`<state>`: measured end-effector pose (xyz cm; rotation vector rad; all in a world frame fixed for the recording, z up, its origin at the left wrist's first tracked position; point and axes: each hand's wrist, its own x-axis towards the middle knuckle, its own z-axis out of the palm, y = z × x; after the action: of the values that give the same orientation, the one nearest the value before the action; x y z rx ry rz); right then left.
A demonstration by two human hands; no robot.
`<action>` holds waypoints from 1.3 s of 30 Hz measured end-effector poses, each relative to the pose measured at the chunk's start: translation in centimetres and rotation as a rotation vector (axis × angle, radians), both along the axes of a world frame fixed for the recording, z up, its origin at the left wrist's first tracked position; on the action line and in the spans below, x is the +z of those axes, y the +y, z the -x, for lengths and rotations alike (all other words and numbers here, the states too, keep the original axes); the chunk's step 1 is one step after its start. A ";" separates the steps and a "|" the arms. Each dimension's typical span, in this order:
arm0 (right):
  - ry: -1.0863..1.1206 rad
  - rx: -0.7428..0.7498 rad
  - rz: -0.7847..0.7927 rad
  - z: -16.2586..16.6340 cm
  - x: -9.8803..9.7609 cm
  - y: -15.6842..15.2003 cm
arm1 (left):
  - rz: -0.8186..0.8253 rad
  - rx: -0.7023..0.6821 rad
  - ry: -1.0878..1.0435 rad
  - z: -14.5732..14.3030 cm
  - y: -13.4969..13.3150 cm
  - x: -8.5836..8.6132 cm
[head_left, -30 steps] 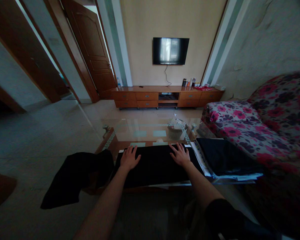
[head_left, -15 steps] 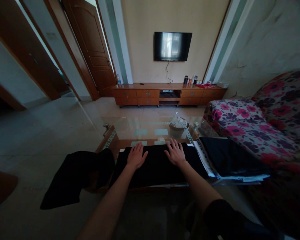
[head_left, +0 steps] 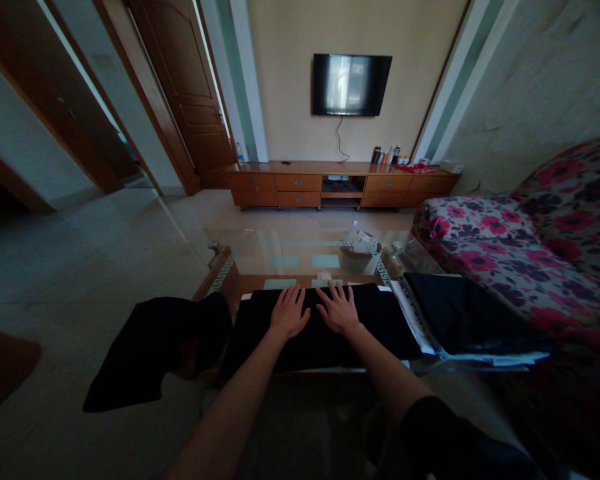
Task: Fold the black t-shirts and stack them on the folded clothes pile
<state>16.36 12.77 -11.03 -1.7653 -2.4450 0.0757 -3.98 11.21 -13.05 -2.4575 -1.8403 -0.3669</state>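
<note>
Black folded cloth (head_left: 340, 343) lies spread flat near the front edge of a glass-topped coffee table (head_left: 255, 265), with white edges showing from under it. My left hand (head_left: 290, 312) rests palm down on the cloth, fingers spread. Beside it, a short gap away, my right hand (head_left: 339, 308) also lies flat with its fingers apart. Nothing is gripped in either hand. To the left, another dark cloth (head_left: 150, 347) hangs over the table's end. On the right sits a stack with a dark folded cloth (head_left: 465, 313) on top and white layers below.
A flowered sofa (head_left: 500, 260) stands along the right side. Beneath or behind the glass shows a bin (head_left: 357, 257) with a light liner. Farther off are a low wooden TV cabinet (head_left: 300, 190), a wall television (head_left: 353, 85) and a wooden door (head_left: 185, 93).
My hands have slid closer together on the black cloth, the left one moving right and the right one slightly left. The view has tilted slightly.
</note>
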 end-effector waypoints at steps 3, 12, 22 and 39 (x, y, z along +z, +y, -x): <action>0.022 0.051 0.024 1.0 -0.6 -0.4 | 0.022 -0.055 -0.014 -1.0 0.0 -0.1; 0.075 -0.030 -0.034 1.0 -0.4 0.3 | 0.019 0.133 -0.050 -1.1 0.6 -0.2; 0.006 -0.071 0.106 0.0 0.2 0.4 | 0.043 0.084 -0.061 0.0 0.4 -0.5; -0.004 -0.257 0.027 -9.3 -2.1 2.6 | -0.016 0.354 0.011 5.9 -0.6 -0.9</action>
<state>25.61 15.41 -13.17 -2.0746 -2.2067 0.0812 -9.90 10.63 -13.95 -2.0576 -2.1999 -0.3421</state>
